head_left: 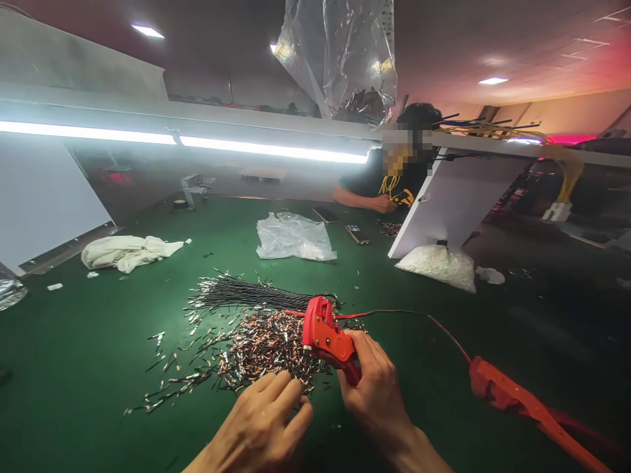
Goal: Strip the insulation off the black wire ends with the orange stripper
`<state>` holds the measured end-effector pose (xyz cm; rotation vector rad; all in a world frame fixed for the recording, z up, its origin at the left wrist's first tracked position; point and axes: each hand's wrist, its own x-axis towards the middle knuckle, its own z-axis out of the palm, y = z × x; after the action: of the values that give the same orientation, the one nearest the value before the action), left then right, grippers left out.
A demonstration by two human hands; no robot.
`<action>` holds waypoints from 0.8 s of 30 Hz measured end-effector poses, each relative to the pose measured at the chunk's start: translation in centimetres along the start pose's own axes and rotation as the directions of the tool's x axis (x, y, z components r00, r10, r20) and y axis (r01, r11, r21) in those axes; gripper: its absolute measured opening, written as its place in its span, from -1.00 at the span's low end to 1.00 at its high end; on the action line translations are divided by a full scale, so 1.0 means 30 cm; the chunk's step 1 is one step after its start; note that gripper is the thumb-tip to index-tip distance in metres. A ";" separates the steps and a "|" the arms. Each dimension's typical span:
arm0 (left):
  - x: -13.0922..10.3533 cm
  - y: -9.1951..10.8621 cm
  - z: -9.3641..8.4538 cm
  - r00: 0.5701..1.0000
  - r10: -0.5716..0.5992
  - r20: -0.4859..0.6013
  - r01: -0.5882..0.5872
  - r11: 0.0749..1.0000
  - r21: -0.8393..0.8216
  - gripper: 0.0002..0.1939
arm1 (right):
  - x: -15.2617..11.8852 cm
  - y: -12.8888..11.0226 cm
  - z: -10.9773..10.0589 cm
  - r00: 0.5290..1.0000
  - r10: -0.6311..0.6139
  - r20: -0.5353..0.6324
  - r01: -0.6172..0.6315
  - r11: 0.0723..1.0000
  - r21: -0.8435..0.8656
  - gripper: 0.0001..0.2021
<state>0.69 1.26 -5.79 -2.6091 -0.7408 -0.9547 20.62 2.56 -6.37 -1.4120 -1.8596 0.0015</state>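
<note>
The right hand (377,387) grips a red wire stripper (329,338) by a pile of wire scraps (261,351) on a green table (419,355). The left hand (263,417) curls nearby; black wires (251,293) lie beyond the scraps.

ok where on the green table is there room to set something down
The green table has bare patches left of the scrap pile, nearer than the white cloth, and between the right hand and red-orange object. It's crowded around the scrap pile and black wires.

On the table (89,341), wires (256,293) lie behind the scraps (269,348), a bag (293,238) farther back
</note>
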 end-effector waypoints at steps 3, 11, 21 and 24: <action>0.022 0.012 -0.018 0.997 0.063 0.044 -0.062 0.998 -0.007 -0.84 | -0.001 0.006 -0.001 1.000 -0.001 0.000 0.001 1.000 0.008 -0.71; 0.027 -0.025 -0.019 0.997 0.072 0.033 -0.075 0.992 0.097 -0.76 | -0.004 0.008 0.001 1.000 -0.002 -0.020 0.002 1.000 0.002 -0.70; -0.020 -0.067 0.003 1.000 -0.005 0.009 0.004 0.992 0.125 -0.72 | 0.012 0.013 0.005 0.998 -0.017 -0.059 0.016 1.000 -0.013 -0.71; -0.024 -0.065 0.003 1.000 0.001 0.004 -0.001 0.993 0.114 -0.75 | 0.014 0.011 0.004 0.998 -0.037 -0.059 0.038 0.999 0.008 -0.70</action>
<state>-0.80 2.63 -6.19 -2.5129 -0.7716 -0.8802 20.79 3.08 -6.35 -1.3566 -1.8351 -0.0494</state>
